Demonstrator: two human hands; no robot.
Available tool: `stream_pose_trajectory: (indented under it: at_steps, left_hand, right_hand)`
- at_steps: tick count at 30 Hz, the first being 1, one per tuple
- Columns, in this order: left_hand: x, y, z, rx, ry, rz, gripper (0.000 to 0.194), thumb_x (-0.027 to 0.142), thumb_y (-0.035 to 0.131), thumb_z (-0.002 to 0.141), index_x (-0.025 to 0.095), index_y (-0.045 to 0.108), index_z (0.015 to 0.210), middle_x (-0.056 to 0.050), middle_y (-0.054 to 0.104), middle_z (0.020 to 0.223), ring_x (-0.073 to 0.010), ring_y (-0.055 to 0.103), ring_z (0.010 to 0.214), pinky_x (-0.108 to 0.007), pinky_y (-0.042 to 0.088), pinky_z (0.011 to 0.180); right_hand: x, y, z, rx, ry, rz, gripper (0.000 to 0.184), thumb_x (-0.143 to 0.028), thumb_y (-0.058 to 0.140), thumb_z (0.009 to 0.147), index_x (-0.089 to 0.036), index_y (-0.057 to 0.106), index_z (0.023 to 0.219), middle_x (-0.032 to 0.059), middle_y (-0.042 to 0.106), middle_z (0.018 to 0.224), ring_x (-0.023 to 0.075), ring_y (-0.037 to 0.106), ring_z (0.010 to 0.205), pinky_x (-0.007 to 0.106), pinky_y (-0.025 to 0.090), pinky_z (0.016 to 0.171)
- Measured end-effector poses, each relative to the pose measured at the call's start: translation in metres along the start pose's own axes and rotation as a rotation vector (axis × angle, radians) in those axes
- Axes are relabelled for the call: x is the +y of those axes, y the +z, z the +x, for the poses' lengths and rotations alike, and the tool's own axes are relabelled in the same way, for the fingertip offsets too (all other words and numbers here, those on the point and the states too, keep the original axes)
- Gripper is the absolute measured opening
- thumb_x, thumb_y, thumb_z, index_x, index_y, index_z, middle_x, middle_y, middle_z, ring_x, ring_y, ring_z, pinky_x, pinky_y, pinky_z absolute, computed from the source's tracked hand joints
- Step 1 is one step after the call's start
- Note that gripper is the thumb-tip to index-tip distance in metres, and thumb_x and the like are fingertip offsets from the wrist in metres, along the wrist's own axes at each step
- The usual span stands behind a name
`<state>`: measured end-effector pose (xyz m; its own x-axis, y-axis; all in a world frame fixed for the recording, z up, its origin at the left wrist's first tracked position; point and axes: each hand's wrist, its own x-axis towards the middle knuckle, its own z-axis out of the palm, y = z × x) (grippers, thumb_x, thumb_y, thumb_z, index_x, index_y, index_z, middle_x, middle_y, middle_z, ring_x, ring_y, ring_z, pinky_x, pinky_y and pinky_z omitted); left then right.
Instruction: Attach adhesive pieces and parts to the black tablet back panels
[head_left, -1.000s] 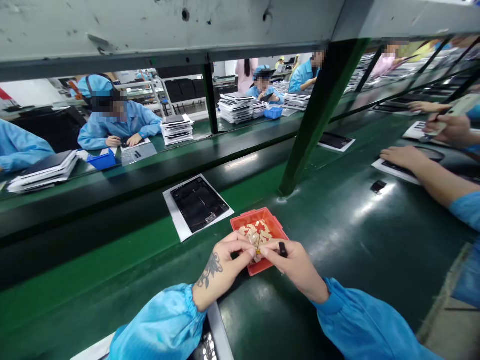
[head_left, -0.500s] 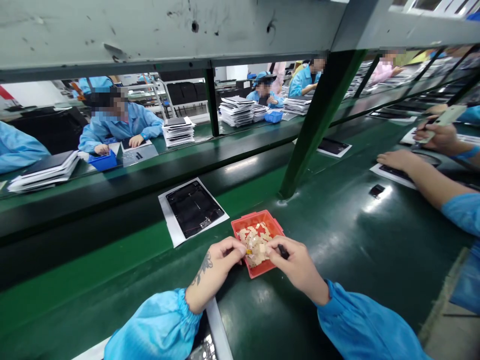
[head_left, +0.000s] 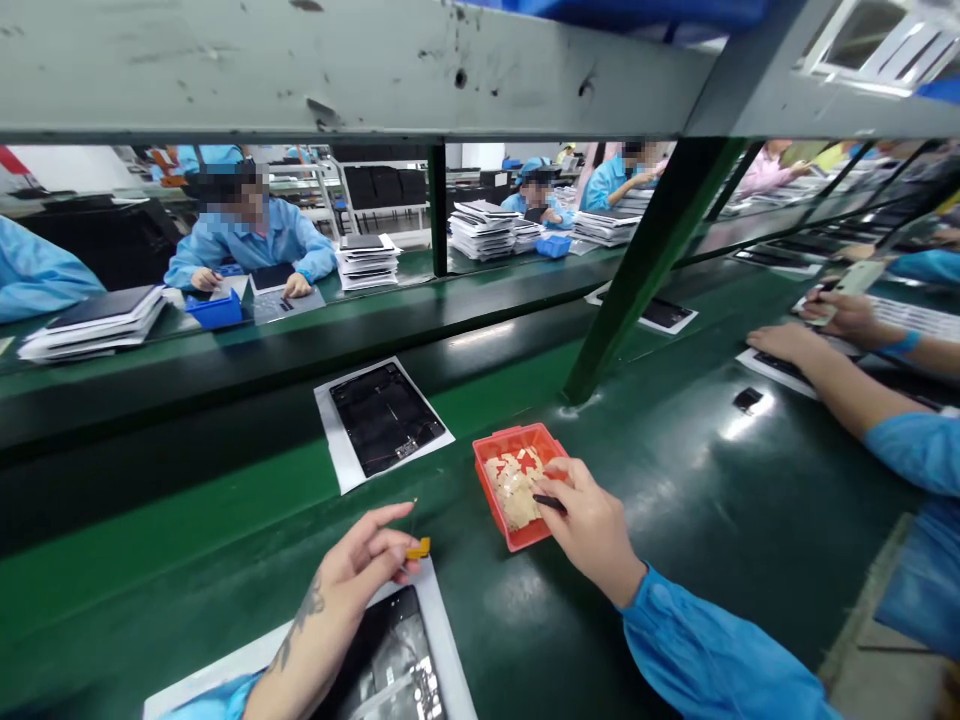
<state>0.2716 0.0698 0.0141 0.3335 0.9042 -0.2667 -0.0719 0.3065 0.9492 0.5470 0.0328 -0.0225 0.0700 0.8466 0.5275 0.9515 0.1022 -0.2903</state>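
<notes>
A blue bin (head_left: pixel 215 313) between two layered stacks (head_left: pixel 366 266), a slanted green post (head_left: pixel 646 270) farther right.

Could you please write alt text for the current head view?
The left hand pinches a yellow part near a black panel; the right hand, holding a slim black object, is over a red tray of pale pieces. Co-workers in blue work opposite.

From my head, the one camera looks forward and down, close above my left grip (head_left: pixel 364 562) and right grip (head_left: pixel 592 520) at the green table (head_left: pixel 660 530); its view runs on beneath the grey beam (head_left: pixel 337 75) to co-workers (head_left: pixel 266 245) opposite.
</notes>
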Motion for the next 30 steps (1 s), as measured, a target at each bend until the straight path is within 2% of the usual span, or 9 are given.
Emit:
stream_pose_trajectory:
  at_steps: [6,10,12,16,18,20,21,23,30]
  left_hand:
    - [0.008,-0.047,-0.047,0.223,0.007,-0.003,0.060,0.050,0.073,0.068,0.019,0.060,0.117,-0.006,0.069,0.086,-0.0214,0.062,0.074,-0.029,0.048,0.067]
    - [0.008,-0.075,-0.072,0.301,0.003,-0.043,0.058,0.049,0.075,0.066,0.020,0.062,0.115,-0.005,0.069,0.084,-0.0205,0.062,0.072,-0.028,0.048,0.066]
    - [0.010,-0.086,-0.082,0.306,0.011,-0.080,0.057,0.046,0.074,0.067,0.019,0.061,0.116,-0.005,0.068,0.081,-0.0194,0.061,0.070,-0.028,0.048,0.065]
    - [0.013,-0.106,-0.094,0.294,0.055,-0.169,0.056,0.039,0.071,0.074,0.017,0.057,0.123,-0.006,0.068,0.084,-0.0183,0.061,0.071,-0.028,0.046,0.067]
    - [0.013,-0.117,-0.097,0.276,0.069,-0.206,0.055,0.035,0.068,0.076,0.018,0.054,0.127,-0.005,0.068,0.081,-0.0166,0.060,0.070,-0.027,0.045,0.067]
    - [0.012,-0.126,-0.099,0.246,0.080,-0.240,0.053,0.032,0.065,0.079,0.017,0.053,0.128,-0.004,0.066,0.075,-0.0147,0.058,0.067,-0.026,0.044,0.067]
    - [0.011,-0.130,-0.099,0.230,0.090,-0.256,0.051,0.030,0.064,0.080,0.017,0.053,0.128,-0.003,0.066,0.072,-0.0142,0.057,0.065,-0.025,0.043,0.066]
    - [0.011,-0.135,-0.100,0.196,0.120,-0.287,0.047,0.028,0.061,0.081,0.016,0.055,0.126,-0.003,0.065,0.070,-0.0138,0.056,0.065,-0.025,0.043,0.066]
    - [0.018,-0.140,-0.100,0.116,0.115,-0.367,0.032,0.022,0.058,0.083,0.015,0.062,0.114,-0.002,0.063,0.068,-0.0121,0.056,0.063,-0.024,0.041,0.064]
  right_hand:
    - [-0.023,-0.012,0.002,0.251,-0.074,0.169,0.023,-0.019,0.054,0.086,-0.019,0.069,0.068,0.0101,0.062,0.098,0.0182,0.059,0.075,0.034,0.049,0.069]
    - [-0.065,-0.025,0.007,0.316,-0.045,0.529,0.030,-0.029,0.048,0.092,-0.023,0.075,0.080,0.0094,0.059,0.100,0.0217,0.058,0.081,0.036,0.047,0.070]
    - [-0.093,-0.028,0.010,0.194,-0.022,0.693,0.046,-0.042,0.036,0.096,-0.024,0.077,0.084,0.0090,0.060,0.085,0.0220,0.058,0.076,0.035,0.046,0.065]
    - [-0.154,-0.020,0.017,-0.227,0.094,0.967,0.073,-0.062,0.018,0.094,-0.021,0.077,0.079,0.0046,0.050,0.050,0.0157,0.049,0.047,0.029,0.038,0.044]
    - [-0.184,-0.009,0.020,-0.383,0.146,1.123,0.065,-0.064,0.028,0.092,-0.020,0.076,0.086,0.0045,0.055,0.054,0.0157,0.054,0.048,0.027,0.043,0.044]
    - [-0.210,0.002,0.022,-0.512,0.145,1.213,0.039,-0.053,0.050,0.089,-0.023,0.074,0.097,0.0054,0.063,0.071,0.0165,0.061,0.054,0.028,0.050,0.049]
    - [-0.221,0.006,0.023,-0.562,0.115,1.221,0.027,-0.044,0.060,0.087,-0.024,0.072,0.101,0.0055,0.064,0.079,0.0163,0.063,0.057,0.028,0.053,0.051]
    - [-0.237,0.011,0.025,-0.609,-0.008,1.164,0.022,-0.027,0.068,0.083,-0.029,0.071,0.105,0.0048,0.064,0.085,0.0156,0.064,0.060,0.027,0.055,0.054]
    - [-0.241,0.010,0.033,-0.378,-0.560,0.805,0.029,-0.015,0.062,0.085,-0.026,0.067,0.111,0.0081,0.067,0.107,0.0237,0.063,0.102,0.031,0.058,0.081]
